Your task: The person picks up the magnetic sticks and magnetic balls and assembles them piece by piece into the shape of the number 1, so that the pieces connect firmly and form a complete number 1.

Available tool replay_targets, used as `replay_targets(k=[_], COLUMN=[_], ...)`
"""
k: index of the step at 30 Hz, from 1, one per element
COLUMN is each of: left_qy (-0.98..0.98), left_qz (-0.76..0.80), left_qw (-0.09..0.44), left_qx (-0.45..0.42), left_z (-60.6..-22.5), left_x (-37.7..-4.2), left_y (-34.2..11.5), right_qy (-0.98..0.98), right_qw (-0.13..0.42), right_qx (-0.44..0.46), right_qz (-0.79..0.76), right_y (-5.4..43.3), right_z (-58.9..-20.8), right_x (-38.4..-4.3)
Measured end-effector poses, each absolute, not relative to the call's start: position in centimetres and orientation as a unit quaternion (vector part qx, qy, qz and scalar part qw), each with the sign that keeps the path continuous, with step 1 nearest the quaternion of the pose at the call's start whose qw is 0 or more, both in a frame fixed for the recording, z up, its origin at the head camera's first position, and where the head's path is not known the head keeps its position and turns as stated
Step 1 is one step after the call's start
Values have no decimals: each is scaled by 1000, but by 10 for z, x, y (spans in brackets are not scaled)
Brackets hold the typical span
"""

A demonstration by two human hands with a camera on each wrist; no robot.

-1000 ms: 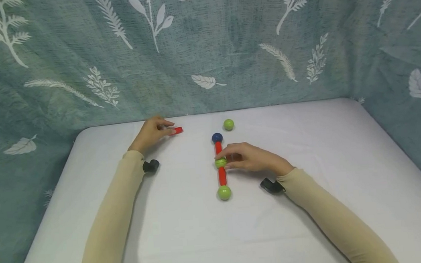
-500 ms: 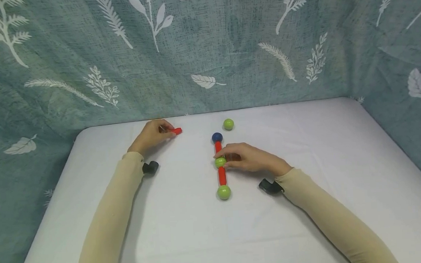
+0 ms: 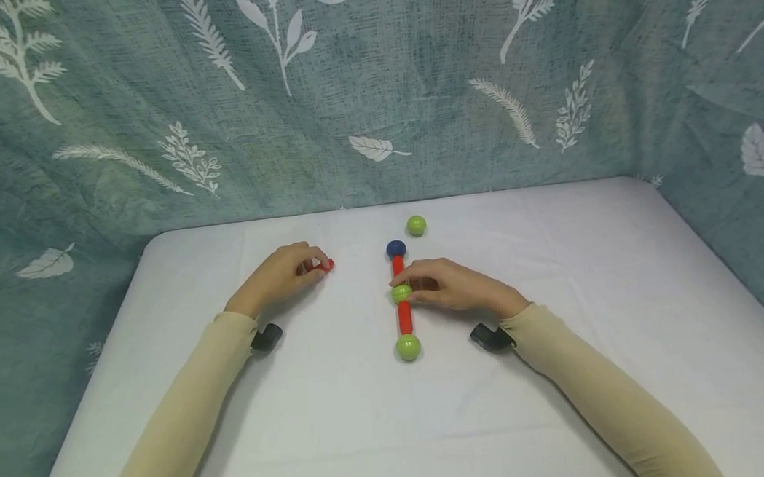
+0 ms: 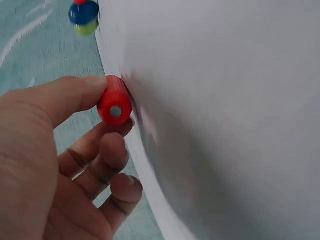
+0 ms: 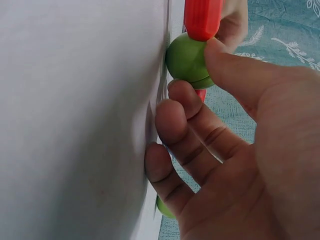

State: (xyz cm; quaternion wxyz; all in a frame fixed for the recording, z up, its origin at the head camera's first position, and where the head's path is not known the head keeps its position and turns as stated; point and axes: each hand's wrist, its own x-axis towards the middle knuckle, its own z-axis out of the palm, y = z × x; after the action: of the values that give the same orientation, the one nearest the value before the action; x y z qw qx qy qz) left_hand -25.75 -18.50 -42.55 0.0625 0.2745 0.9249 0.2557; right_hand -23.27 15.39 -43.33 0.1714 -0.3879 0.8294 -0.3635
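Observation:
A chain of balls and red rods lies on the white table: a blue ball (image 3: 396,249) at the far end, a green middle ball (image 5: 187,57), and a green ball (image 3: 408,347) at the near end. Red rods (image 3: 405,317) join them. My right hand (image 3: 453,285) pinches the middle green ball between thumb and fingers. To the left, my left hand (image 3: 286,273) holds a separate red rod (image 4: 115,102) between thumb and index finger, close over the table. A silvery disc shows in the rod's end; the other fingers are loosely curled.
A loose green ball (image 3: 416,225) lies behind the blue one, near the table's back edge. A teal curtain (image 3: 412,83) with white leaf prints hangs behind the white-covered table (image 3: 341,431). A dark wrist camera (image 3: 492,337) sits beside each wrist.
My left hand has drawn the loose red rod toward the near side, away from the back edge. My right hand stays on the middle green ball, and the chain has barely moved.

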Motion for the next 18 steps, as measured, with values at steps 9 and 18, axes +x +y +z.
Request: replay_targets(k=[9, 18], left_qy=[909, 896], left_qz=[257, 290], left_qw=[76, 103], left_qx=[320, 320], left_z=[-429, -431], left_x=[-235, -227], left_y=[-177, -177], right_qy=[829, 833], right_qw=[174, 168], right_qx=[-382, -383], right_qz=[-369, -363], right_y=[156, 155], right_z=[-436, -438], right_x=[-234, -236])
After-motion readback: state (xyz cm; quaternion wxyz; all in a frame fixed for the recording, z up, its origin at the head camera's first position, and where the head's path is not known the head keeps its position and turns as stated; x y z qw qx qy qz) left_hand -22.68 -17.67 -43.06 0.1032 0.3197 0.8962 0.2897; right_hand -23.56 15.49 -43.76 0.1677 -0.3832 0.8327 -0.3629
